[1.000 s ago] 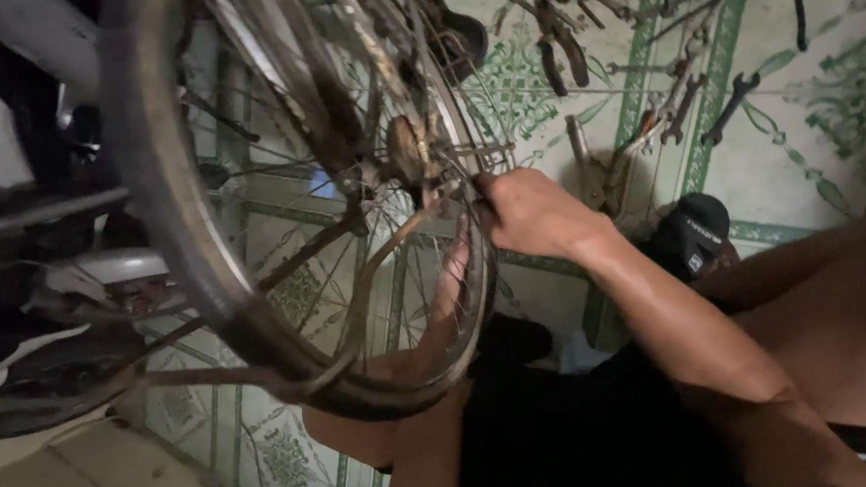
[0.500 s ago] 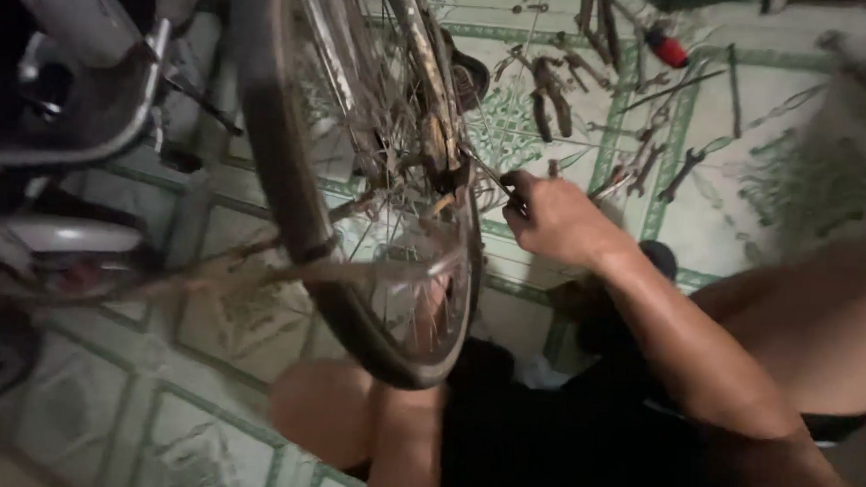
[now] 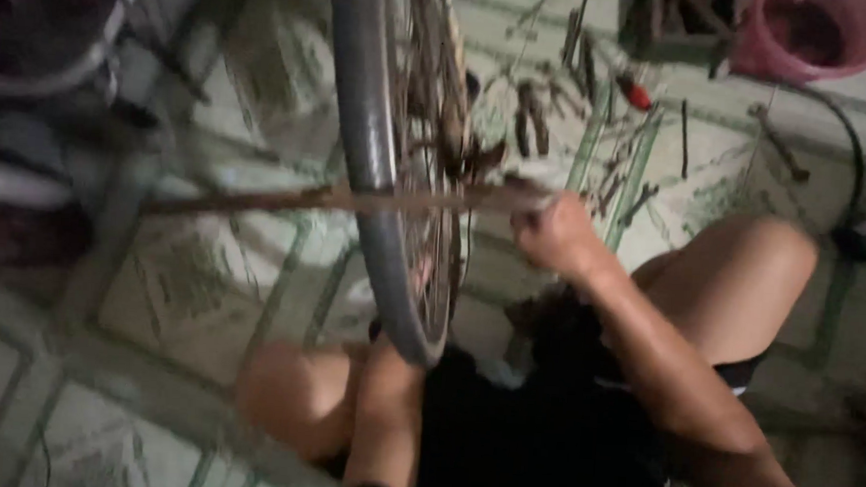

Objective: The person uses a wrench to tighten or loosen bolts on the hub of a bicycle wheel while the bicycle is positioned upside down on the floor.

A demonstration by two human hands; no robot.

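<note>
Wheel [image 3: 377, 171] swung edge-on | right hand [image 3: 557, 235] grips rusty bar [image 3: 287, 199] beside it | left hand hidden, can't tell

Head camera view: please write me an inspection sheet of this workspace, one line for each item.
Surface: tiled floor, pale with green lines.
Job's things: bicycle wheel, grey tyre, rusty spokes; a rusty frame bar crosses it.
Clutter: hand tools scattered on the floor, one with a red handle; pink bucket.
Hands: right hand closed at the bar's end by the hub; left hand behind the wheel, grip hidden.
Cables: black hose curving on the floor.
Surroundings: blurred vehicle parts at left.
</note>
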